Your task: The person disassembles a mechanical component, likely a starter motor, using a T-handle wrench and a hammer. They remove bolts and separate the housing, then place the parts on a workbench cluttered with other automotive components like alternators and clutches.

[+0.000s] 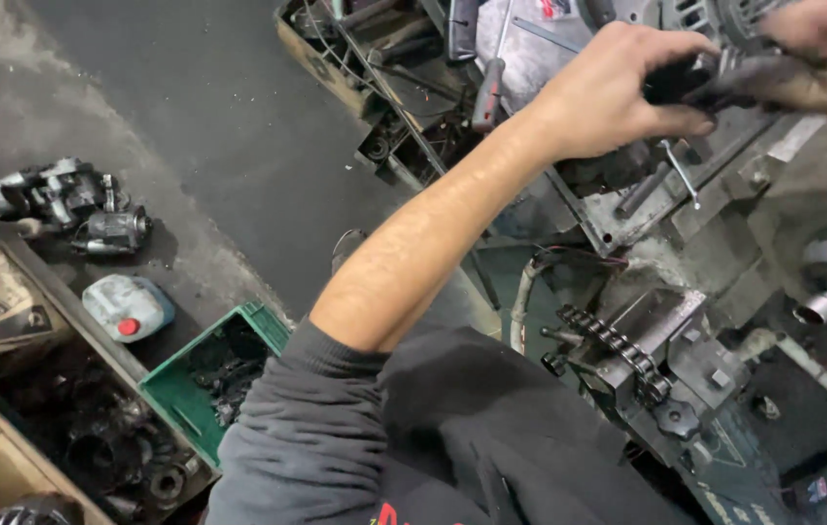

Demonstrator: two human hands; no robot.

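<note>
Black part: a dark, dull, greasy-looking piece (695, 80), short and chunky, held at the top right of the view, just in front of a grey ribbed metal housing (724, 19); its exact shape is hard to tell because fingers cover most of it.
Left hand: the left hand (618, 92) reaches up from a bare forearm with a grey sleeve pushed to the elbow; its fingers and thumb are clenched around the near end of the black part.
Right hand: the right hand (822, 53) comes in at the top right corner, partly cut off by the edge, its fingers grasping the far end of the same black part.
Worktop: a grimy metal worktop (627, 219) lies under both hands, with a thin steel rod (681, 173) resting on it just below the left hand.
Chain: a short roller chain (613, 342) lies draped over a metal block lower down, well apart from the hands.
Screwdriver: a red-handled screwdriver (487, 92) lies among tools left of the left wrist.
Floor: a green plastic crate (195, 379) of dark parts, a pale blue can with a red cap (127, 306) and grey motor assemblies (54, 199) sit on the dark floor at the left.
</note>
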